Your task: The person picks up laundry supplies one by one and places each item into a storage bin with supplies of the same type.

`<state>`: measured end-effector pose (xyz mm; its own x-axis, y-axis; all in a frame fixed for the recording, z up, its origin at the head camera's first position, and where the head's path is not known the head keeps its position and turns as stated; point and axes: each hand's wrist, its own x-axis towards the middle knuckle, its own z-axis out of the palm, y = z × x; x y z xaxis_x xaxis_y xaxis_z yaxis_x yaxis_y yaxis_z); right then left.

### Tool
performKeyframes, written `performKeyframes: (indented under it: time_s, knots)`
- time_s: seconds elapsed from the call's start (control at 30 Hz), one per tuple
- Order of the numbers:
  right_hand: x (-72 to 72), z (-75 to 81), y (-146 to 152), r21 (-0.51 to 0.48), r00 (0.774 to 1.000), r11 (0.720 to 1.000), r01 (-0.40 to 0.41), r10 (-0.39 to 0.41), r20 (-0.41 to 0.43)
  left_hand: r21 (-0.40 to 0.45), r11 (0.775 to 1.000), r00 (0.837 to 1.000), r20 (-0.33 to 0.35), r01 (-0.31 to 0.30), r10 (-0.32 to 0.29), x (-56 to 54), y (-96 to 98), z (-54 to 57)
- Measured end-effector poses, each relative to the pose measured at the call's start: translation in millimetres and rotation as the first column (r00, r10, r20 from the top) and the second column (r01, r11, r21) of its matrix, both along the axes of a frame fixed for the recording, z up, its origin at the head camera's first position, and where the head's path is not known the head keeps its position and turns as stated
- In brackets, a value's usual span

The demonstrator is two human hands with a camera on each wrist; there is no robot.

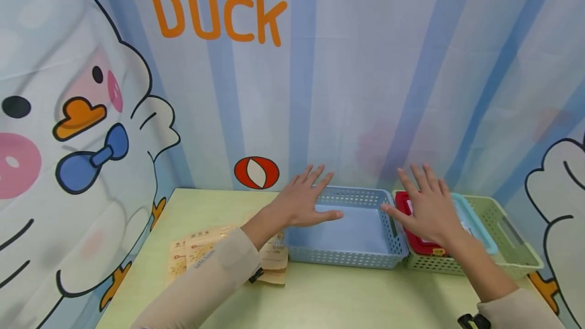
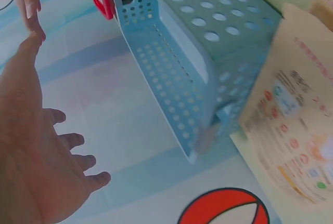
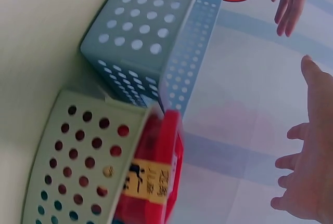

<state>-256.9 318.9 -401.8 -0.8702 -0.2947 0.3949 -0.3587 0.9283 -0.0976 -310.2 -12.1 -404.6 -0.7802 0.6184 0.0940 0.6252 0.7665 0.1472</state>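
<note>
My left hand [image 1: 297, 202] hovers with spread fingers over the left part of a blue perforated basket [image 1: 338, 258], holding nothing. My right hand [image 1: 429, 212], its fingers also spread, is above a red box [image 1: 413, 245] in a green perforated basket [image 1: 516, 260]. In the right wrist view the red box [image 3: 169, 167] shows a yellow label and sticks up past the green basket's rim [image 3: 88, 146]. A light-blue box [image 1: 475, 222] lies beside the red one. Several tan printed packets [image 1: 196, 248] lie left of the blue basket, partly hidden by my left forearm.
The pale yellow-green table [image 1: 347, 298] stands against a striped cloth backdrop [image 1: 343, 90] with printed ducks. The two baskets stand side by side near its back edge. In the left wrist view, a tan packet [image 2: 296, 115] is close to the blue basket's end.
</note>
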Motion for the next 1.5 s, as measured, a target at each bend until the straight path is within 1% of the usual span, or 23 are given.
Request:
performKeyframes:
  time_s: [0.07, 0.17, 0.37, 0.5, 0.63, 0.8, 0.87, 0.93, 1.03, 1.27, 1.4, 1.5]
  knots:
    - [-1.7, -3.2, -3.0, -0.005, 1.000, 1.000, -0.007, 0.007, 0.001, 0.008, 1.000, 1.000, 0.006, -0.009, 0.009, -0.5, -6.5, -1.1]
    - [-2.1, -4.5, -8.7, -0.020, 1.000, 1.000, -0.016, 0.016, 0.026, 0.015, 1.000, 1.000, 0.004, -0.017, 0.017, -1.4, -15.6, -4.1]
    - [-1.9, -7.8, -15.9, -0.016, 0.999, 1.000, -0.021, 0.022, 0.049, 0.022, 0.999, 1.000, 0.006, -0.030, 0.029, -3.2, -34.7, -10.2]
    - [-4.4, -12.2, -23.6, -0.017, 0.998, 0.999, -0.047, 0.048, 0.049, 0.047, 0.998, 0.999, 0.012, -0.046, 0.046, -4.3, -52.2, -10.5]
    - [-6.2, -15.5, -34.6, -0.035, 0.993, 0.996, -0.086, 0.089, 0.079, 0.098, 0.995, 0.999, -0.010, -0.029, 0.030, -6.1, -68.9, -11.2]
    - [-5.6, -19.4, -52.2, -0.056, 0.983, 0.989, -0.138, 0.144, 0.112, 0.161, 0.987, 0.999, -0.027, 0.025, -0.021, -6.3, -86.9, -15.2]
    - [-5.2, -20.8, -58.9, -0.060, 0.979, 0.985, -0.163, 0.169, 0.113, 0.175, 0.984, 0.999, -0.025, 0.030, -0.026, -6.0, -92.4, -17.6]
    - [-4.9, -21.8, -65.5, -0.063, 0.975, 0.981, -0.186, 0.192, 0.110, 0.184, 0.983, 1.000, -0.020, 0.022, -0.019, -5.1, -97.5, -20.3]
    - [-4.4, -23.8, -74.9, -0.073, 0.969, 0.974, -0.215, 0.222, 0.110, 0.182, 0.983, 1.000, -0.013, -0.002, 0.005, -2.3, -104.9, -24.8]
    - [-5.3, -30.4, -98.3, -0.033, 0.958, 0.963, -0.268, 0.270, 0.100, 0.177, 0.984, 1.000, -0.028, 0.000, 0.005, 5.6, -122.5, -31.2]
    - [-6.5, -34.0, -113.8, -0.009, 0.949, 0.956, -0.292, 0.290, 0.121, 0.156, 0.988, 0.999, -0.034, -0.021, 0.027, 7.7, -132.7, -34.9]
    - [-7.0, -37.7, -123.9, 0.009, 0.944, 0.954, -0.299, 0.294, 0.152, 0.128, 0.992, 0.999, -0.031, -0.018, 0.022, 9.0, -137.2, -39.2]
